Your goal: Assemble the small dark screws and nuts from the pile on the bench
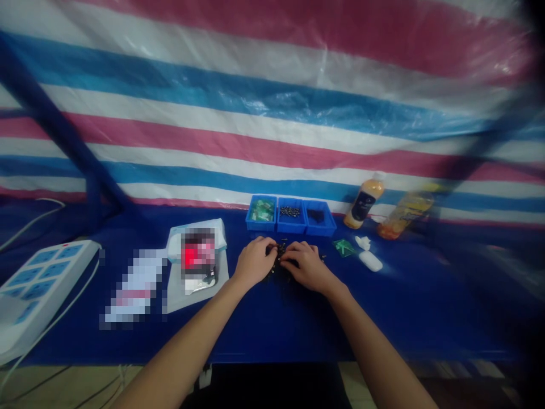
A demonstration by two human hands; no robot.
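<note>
My left hand (256, 262) and my right hand (309, 266) meet close together over a pile of small dark and brassy pieces (281, 250) on the blue table. Both hands have their fingers curled inward, with fingertips down among the pieces. What is pinched between them is too small to make out. Just beyond stand three joined blue bins. Green-and-clear packets fill the left bin (261, 227), small shiny metal pieces lie in the middle bin (291, 228), and dark pieces are in the right bin (320, 230).
Right of my hands lie a green packet (343, 247), a white case (370, 261) and crumpled white tissue (363, 243). Two drink bottles (364, 201) (406, 213) stand behind. At left are a white pouch (174, 304), a blurred-out paper (134, 287) and a power strip (42, 284) with its cord.
</note>
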